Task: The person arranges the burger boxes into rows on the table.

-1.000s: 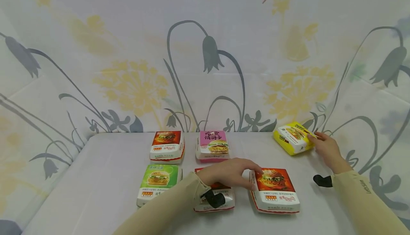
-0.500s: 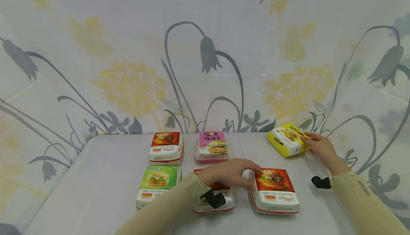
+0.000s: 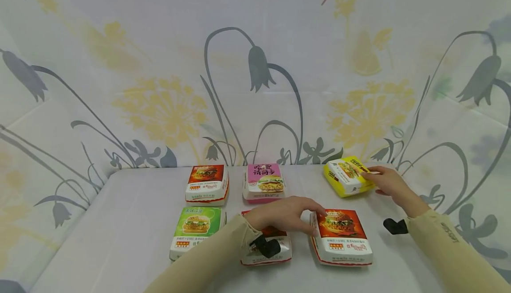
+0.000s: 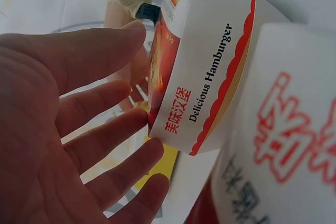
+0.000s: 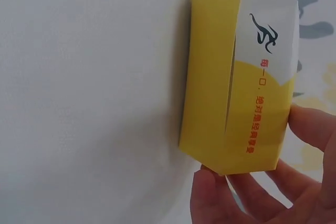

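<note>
My right hand (image 3: 391, 187) holds the right side of a yellow burger box (image 3: 348, 175) at the back right. In the right wrist view, fingers (image 5: 315, 127) bend about the end of that yellow box (image 5: 260, 103). My left hand (image 3: 289, 215) reaches over a red-and-white burger box (image 3: 268, 252), partly covering it. Its fingertips lie at the left edge of another red-and-white burger box (image 3: 342, 235). The left wrist view has the left hand (image 4: 79, 124) with fingers spread, tips right by the red box's side (image 4: 202, 72).
A green burger box (image 3: 196, 228) stands front left, partly behind the left sleeve (image 3: 215, 257). Behind it are a red burger box (image 3: 207, 182) and a pink one (image 3: 265, 182). A flower-patterned cloth (image 3: 167, 62) rises behind the white tabletop (image 3: 131, 222).
My right hand has moved left with the yellow burger box, which has also turned a little. The left hand and the other boxes have stayed in place.
</note>
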`<state>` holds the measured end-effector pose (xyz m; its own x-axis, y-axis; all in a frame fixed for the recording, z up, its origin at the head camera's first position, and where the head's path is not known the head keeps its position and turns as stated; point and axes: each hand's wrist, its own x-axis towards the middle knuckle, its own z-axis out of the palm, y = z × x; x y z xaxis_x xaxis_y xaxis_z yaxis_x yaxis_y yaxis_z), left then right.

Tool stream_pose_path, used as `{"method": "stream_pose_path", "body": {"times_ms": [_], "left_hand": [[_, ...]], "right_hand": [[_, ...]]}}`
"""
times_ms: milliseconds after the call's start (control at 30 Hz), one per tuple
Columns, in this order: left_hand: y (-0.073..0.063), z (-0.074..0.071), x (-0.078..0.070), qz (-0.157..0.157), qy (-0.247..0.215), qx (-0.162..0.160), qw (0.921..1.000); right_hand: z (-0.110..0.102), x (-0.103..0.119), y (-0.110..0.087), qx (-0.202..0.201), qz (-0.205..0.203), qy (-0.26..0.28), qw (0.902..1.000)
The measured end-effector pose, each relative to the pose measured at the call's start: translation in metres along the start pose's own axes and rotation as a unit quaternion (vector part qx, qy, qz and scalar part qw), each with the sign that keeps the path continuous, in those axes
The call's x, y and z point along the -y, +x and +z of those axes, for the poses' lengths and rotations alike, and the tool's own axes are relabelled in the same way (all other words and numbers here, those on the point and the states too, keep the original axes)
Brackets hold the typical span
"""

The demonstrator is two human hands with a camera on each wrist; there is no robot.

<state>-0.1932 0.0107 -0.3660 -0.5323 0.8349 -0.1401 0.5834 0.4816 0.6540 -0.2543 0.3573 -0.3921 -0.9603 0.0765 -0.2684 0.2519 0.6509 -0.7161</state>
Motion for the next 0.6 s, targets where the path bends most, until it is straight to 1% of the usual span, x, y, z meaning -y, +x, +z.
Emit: {"method": "stream_pose_path", "body": {"times_ms": [167,300,367,433,600], "left_hand": [[0.001,-0.001,0.0,-0.008,-0.002,0.002,1.0],[0.003,-0.003,0.002,-0.006,-0.003,-0.005,1.0],[0.003,-0.006,0.003,-0.006,-0.014,-0.01,0.9998],[0.004,-0.009,0.005,-0.011,-0.038,-0.016,0.9991],[0.009,-0.025,0.011,-0.009,-0.083,-0.041,0.9957]], "right_hand": [[0.002,0.011,-0.001,0.04,-0.019,-0.019,0.9988],[0.008,0.018,0.001,0.054,-0.027,-0.014,0.9981],[0.011,0.022,0.002,0.055,-0.024,-0.012,0.9981],[0.013,0.024,0.003,0.056,-0.023,-0.014,0.9981],[0.017,0.03,0.003,0.056,-0.032,-0.021,0.9977]]}}
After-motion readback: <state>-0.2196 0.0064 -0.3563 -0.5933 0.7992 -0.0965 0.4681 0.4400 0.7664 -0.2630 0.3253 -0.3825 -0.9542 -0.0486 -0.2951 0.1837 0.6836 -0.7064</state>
